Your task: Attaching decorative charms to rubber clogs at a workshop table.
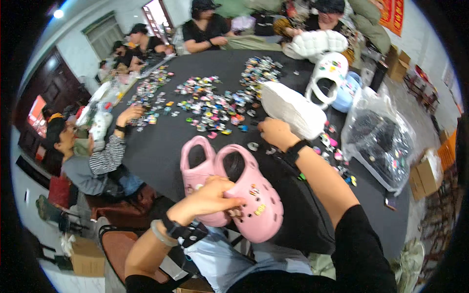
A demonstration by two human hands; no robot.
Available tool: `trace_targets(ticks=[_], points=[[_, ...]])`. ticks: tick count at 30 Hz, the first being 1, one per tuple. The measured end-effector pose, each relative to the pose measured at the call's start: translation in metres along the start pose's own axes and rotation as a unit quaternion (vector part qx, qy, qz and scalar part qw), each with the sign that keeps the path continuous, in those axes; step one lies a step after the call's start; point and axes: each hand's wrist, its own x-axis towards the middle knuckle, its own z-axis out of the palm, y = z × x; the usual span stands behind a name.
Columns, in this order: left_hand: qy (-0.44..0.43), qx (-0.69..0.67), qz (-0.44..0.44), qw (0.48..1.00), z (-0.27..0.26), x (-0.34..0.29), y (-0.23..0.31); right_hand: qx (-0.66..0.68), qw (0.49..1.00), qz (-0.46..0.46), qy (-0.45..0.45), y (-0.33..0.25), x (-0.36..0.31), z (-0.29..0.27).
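A pair of pink clogs (267, 213) is held over the table's near edge by my left hand (210, 198). Its thumb presses on the front of the right-hand clog, beside small decorative charms (260, 209) set in the holes. My right hand (276, 133) reaches out to the black table, its fingers curled down beside a white clog (295, 111) lying on its side. What those fingertips hold, if anything, is too small to make out. Many loose colourful charms (215, 110) lie in heaps beyond my hands, and more charms (332, 144) lie right of my right wrist.
At the right stand another white clog (334, 66), a blue clog (348, 93) and a clear plastic bag (378, 136) with dark contents. A phone (390, 201) lies near the right edge. One person (93, 161) reaches to the charms from the left; several others sit along the far side.
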Motion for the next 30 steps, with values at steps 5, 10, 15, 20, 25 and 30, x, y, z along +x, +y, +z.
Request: trace_targets(ticks=[5,10,15,20,25,30], points=[[0.023,0.075,0.058,0.995,0.002,0.004,-0.007,0.041,0.999,0.000,-0.011,-0.003,-0.007,-0.005],[-0.032,0.150,0.006,0.988,-0.004,0.007,0.000,0.397,0.917,-0.030,-0.001,-0.013,-0.061,-0.063],[-0.115,-0.059,-0.139,0.982,-0.009,0.010,0.010,0.732,0.679,0.048,-0.045,-0.038,-0.145,-0.087],[-0.103,-0.056,-0.118,0.986,-0.013,0.023,0.025,0.716,0.692,0.043,-0.087,-0.049,-0.177,-0.089],[-0.182,-0.084,-0.199,0.959,-0.020,0.042,0.028,0.675,0.723,0.068,-0.130,-0.058,-0.180,-0.088],[-0.215,-0.065,-0.214,0.951,-0.019,0.046,0.017,0.665,0.739,0.027,-0.106,-0.065,-0.179,-0.075]])
